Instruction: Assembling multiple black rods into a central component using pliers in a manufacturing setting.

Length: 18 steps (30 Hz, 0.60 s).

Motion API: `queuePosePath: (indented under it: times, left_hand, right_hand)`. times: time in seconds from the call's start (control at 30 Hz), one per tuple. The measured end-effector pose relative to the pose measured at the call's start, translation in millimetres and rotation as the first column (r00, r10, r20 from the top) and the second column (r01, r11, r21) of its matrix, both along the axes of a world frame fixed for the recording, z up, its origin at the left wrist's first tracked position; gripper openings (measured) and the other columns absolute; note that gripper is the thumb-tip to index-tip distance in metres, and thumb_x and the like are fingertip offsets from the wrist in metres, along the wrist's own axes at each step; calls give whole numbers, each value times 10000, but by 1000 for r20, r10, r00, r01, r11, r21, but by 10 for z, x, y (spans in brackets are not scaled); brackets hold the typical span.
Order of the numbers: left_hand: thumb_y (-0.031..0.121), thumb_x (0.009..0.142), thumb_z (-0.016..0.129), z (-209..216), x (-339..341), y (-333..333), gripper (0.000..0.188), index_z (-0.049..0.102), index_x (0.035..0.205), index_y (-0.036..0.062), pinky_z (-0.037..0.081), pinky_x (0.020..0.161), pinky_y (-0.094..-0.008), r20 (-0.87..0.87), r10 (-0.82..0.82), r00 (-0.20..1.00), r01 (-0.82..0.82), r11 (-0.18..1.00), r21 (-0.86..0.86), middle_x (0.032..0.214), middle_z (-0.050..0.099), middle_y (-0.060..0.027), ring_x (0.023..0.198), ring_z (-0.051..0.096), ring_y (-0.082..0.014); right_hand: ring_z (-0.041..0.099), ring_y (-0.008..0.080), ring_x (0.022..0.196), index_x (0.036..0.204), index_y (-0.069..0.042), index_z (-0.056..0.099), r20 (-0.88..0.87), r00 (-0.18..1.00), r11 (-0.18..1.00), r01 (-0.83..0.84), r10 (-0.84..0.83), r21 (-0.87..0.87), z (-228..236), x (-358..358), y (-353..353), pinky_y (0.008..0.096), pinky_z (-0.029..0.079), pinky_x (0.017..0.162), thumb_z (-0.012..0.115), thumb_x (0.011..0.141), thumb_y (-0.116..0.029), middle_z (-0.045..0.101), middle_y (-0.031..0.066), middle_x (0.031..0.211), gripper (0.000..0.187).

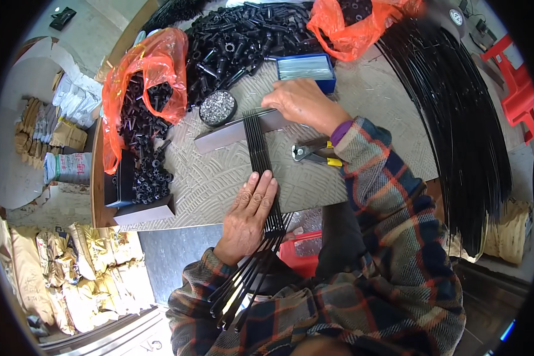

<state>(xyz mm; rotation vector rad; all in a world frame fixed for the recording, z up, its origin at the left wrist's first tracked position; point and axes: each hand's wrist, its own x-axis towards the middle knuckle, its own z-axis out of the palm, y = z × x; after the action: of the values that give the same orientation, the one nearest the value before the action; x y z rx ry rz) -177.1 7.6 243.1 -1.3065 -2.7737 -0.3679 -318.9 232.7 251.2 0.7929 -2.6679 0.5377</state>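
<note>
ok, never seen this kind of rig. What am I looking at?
No robot: someone works bare-handed, filmed by a head-worn fisheye camera looking down, so straight edges bend. The left hand lies flat on a bundle of black rods, which crosses a grey bar. The right hand is at the bar's right end; what it grips, if anything, is unclear. Also on the textured tabletop: end-cutting pincers, a round black tub of silvery bits, a blue tray, orange-red plastic bags and piled black parts.
</note>
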Motion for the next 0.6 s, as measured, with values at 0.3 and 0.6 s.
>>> queuePosePath:
  times: [0.3, 0.6]
  left_hand:
    - [508, 677, 635, 22, -4, 44, 868, 364, 1296, -35, 280, 1029, -421, 37, -1, 999, -1, 999, 53, 1363, 336, -199, 1283, 294, -356]
    - [476, 688, 634, -28, -32, 31, 836, 371, 1288, -43, 277, 1032, -417, -2, -1, 1000, 2, 1000, 11, 1358, 344, -202, 1280, 297, -359]
  right_hand:
    - [573, 316, 695, 782, -133, 611, -40, 999, 1000, -13, 12, -23, 13, 7, 4, 424, 421, 585, 518, 806, -125, 563, 86, 738, 97]
    - [606, 294, 668, 725, -126, 630, -109, 993, 998, -48, 43, -44, -28, -35, 1, 409, 449, 549, 538, 685, -44, 606, 95, 687, 130]
